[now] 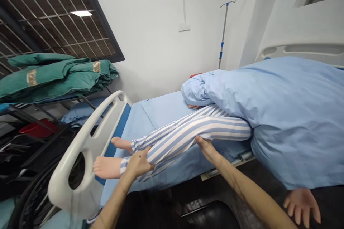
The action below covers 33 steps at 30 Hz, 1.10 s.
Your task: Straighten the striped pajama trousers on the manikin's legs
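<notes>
A manikin in blue-and-white striped trousers (172,139) lies on the bed, its upper body hidden by a light blue quilt (268,96). Its nearer leg is slightly bent. Around the lower shin of that leg, just above the bare foot (107,167), my left hand (138,162) is closed. My right hand (205,146) grips the same leg from below near the knee, with its fingers partly hidden under the cloth. Behind lies the other foot (122,143), on the light blue sheet (158,109).
A pale footboard (64,171) rises at the left end of the bed. Beyond it are folded green quilts (53,78) on a rack and a wheelchair wheel (32,193). An IV pole (223,35) stands by the wall. A manikin-like hand (302,205) hangs below the quilt.
</notes>
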Tool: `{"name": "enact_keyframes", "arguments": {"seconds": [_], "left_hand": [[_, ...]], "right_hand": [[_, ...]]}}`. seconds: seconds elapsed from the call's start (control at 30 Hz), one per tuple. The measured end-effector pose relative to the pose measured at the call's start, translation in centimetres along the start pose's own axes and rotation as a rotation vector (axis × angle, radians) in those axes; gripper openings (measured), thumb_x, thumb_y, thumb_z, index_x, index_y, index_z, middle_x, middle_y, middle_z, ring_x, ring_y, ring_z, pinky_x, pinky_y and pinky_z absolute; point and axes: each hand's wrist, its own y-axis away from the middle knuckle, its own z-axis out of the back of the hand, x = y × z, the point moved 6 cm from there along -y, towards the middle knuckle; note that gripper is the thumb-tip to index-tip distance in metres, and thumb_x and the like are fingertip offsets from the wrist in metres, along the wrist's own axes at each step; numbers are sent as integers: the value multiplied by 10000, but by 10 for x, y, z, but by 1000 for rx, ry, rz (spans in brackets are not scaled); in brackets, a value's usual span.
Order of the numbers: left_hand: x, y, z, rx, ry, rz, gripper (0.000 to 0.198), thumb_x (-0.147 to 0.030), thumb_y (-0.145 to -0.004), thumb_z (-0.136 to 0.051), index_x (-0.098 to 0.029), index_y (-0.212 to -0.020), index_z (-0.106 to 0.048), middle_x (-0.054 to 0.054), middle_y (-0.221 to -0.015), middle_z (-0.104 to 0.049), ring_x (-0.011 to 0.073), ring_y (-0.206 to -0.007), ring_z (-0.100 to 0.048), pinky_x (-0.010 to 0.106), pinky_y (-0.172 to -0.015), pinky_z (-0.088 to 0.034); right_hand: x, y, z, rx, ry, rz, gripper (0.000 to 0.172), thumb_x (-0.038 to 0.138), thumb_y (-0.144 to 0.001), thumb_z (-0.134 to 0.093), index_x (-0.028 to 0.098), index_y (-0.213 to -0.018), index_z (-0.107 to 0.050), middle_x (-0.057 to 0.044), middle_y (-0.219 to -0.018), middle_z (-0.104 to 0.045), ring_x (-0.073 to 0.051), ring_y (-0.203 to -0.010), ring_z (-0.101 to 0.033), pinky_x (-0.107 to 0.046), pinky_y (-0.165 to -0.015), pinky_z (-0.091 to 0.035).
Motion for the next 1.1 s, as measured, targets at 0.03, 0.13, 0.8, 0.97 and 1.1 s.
{"name": "enact_keyframes", "arguments": {"seconds": [0.03,0.13,0.8,0.97,1.1], "left_hand": [[10,5,8,-6,-33,8,688,-293,-641,-592,-213,-1315,-482,104,-1147,-662,300,-1063,-613,336,-828,-456],[26,16,26,1,-156,-2,688,-273,-621,-584,-206,-1301,-506,139,-1119,-671,349,-1019,-627,404,-819,-467],[-14,-1,-22,-55,264,-45,563,-235,-572,-640,-207,-1132,-590,60,-1079,-678,269,-1028,-610,306,-820,-454],[-58,-29,-47,-40,459,-152,526,-197,-609,-623,-200,-1133,-571,25,-989,-656,223,-931,-598,283,-783,-452],[-95,-51,-70,-3,606,-108,460,-182,-599,-630,-182,-1055,-566,27,-949,-626,211,-889,-574,275,-724,-446]], "right_hand": [[-15,6,-2,8,-36,-31,441,415,-552,-827,268,-939,-676,3,-941,-730,-264,-1081,-597,-427,-1019,-413],[-61,23,-6,56,-135,-142,430,527,-556,-802,308,-902,-669,7,-980,-723,-272,-1062,-613,-441,-942,-471],[19,31,-17,193,-233,-135,370,335,-613,-735,256,-972,-689,-22,-933,-739,-281,-1010,-641,-467,-923,-492],[56,9,-13,120,-147,1,461,325,-623,-805,265,-1055,-654,0,-942,-728,-233,-1031,-630,-435,-984,-459],[74,-10,-10,81,-109,108,513,333,-624,-834,279,-1095,-639,6,-961,-724,-216,-1049,-628,-405,-1004,-452]]}}
